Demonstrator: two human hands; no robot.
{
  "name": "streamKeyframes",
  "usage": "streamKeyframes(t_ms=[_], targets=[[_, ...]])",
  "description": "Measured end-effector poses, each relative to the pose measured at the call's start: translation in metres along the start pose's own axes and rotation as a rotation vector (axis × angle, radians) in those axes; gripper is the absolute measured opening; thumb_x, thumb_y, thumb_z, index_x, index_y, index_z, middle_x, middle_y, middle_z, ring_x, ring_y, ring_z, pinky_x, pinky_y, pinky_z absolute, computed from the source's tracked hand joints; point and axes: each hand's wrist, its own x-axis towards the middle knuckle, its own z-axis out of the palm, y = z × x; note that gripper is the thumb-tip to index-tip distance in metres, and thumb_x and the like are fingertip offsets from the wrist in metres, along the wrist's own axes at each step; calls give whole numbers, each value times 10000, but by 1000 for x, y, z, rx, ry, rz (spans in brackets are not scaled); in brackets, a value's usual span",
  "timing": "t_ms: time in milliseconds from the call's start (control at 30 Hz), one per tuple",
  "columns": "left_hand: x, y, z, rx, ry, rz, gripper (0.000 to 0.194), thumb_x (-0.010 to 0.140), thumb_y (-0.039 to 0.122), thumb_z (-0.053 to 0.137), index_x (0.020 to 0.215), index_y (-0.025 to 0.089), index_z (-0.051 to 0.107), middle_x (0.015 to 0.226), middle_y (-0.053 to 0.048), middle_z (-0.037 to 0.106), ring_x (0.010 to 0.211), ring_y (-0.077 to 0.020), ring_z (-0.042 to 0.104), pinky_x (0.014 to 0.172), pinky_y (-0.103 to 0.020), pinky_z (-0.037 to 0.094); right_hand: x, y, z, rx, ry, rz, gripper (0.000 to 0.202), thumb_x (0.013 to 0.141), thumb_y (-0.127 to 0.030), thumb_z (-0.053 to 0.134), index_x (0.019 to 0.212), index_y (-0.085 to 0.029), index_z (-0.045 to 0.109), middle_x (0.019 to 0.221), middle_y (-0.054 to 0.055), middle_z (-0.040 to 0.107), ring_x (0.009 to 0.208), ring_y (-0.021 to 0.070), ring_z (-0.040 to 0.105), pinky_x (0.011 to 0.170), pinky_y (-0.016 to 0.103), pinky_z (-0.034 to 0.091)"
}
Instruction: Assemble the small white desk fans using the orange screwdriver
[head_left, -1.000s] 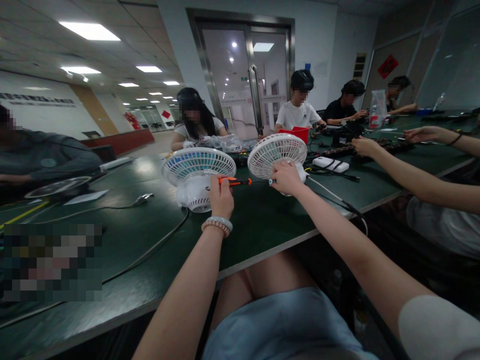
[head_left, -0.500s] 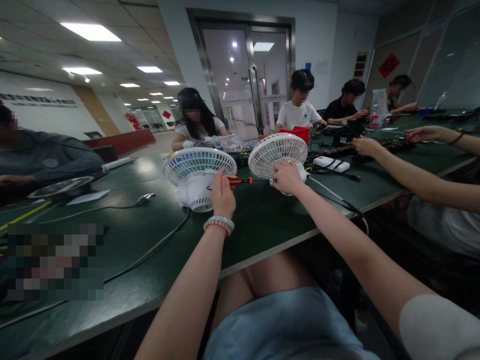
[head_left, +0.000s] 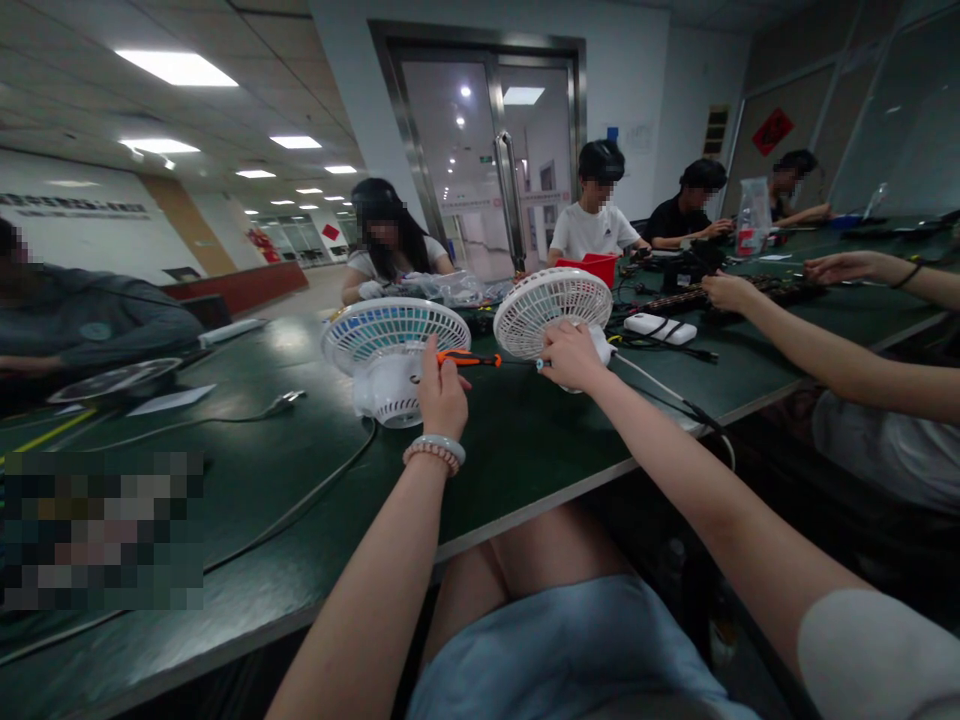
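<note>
My left hand (head_left: 444,395), fingers closed, grips the orange-and-black handle of a screwdriver (head_left: 480,359) held level. Its thin dark shaft points right, towards my right hand (head_left: 571,356). The fingers of that hand are pinched at a small light-blue piece (head_left: 541,366) by the shaft's end; what exactly this piece is I cannot make out. Just behind my left hand a white fan (head_left: 386,385) stands on the table, its round grille tilted upwards. A second white fan (head_left: 551,305) stands behind my right hand, which hides part of its base.
The dark green table (head_left: 517,440) carries power cords, a plug (head_left: 289,400) and a white adapter (head_left: 660,328) with a black cable. A red bin (head_left: 596,268) stands at the back. A co-worker's hands (head_left: 731,293) work at the right; several people sit around.
The view has shifted slightly. My left fingers have moved a little around the screwdriver handle. My right hand keeps its pinch, and both fans stay in place.
</note>
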Motion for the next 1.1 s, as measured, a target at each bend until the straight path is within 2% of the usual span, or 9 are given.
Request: streamKeyframes(t_ms=[133,300,433,667,867,1100], targets=[[0,1,0,25,8,15,430,868,432,361,1228,202,409,800,-26,568,502,-83,500,542,-248,408,1,0,0,0,0,-1,262,799,-368,498,845,-204,697,1049,91,560,1023,268,382,822,417,262],[0,3,-1,28,7,3,366,858,432,394,1123,182,432,676,16,529,485,-79,487,500,-220,385,0,1,1,2,7,-3,264,799,-371,501,841,-202,699,1044,88,563,1018,266,382,822,416,261],[-1,7,-3,87,22,29,312,855,422,406,1042,183,480,663,24,517,479,-76,490,477,-210,368,0,1,1,5,5,-3,261,794,-373,510,847,-199,697,1045,89,561,1025,266,377,817,411,263],[-1,14,-4,181,53,77,310,862,388,401,1066,191,525,639,25,537,482,-78,495,517,-220,384,1,2,0,11,-5,-4,247,790,-364,517,839,-201,695,1033,87,562,1022,266,375,808,408,258],[0,12,-5,205,55,56,296,850,420,413,965,183,548,612,14,572,553,-99,547,567,-221,408,1,1,0,14,-2,0,248,792,-363,520,842,-196,697,1034,90,560,1020,264,370,813,407,253],[0,14,-4,158,55,38,273,830,405,455,985,188,514,556,40,525,491,-90,523,498,-202,379,1,2,-1,21,-16,4,248,789,-366,525,847,-199,700,1037,90,556,1018,265,372,818,412,254]])
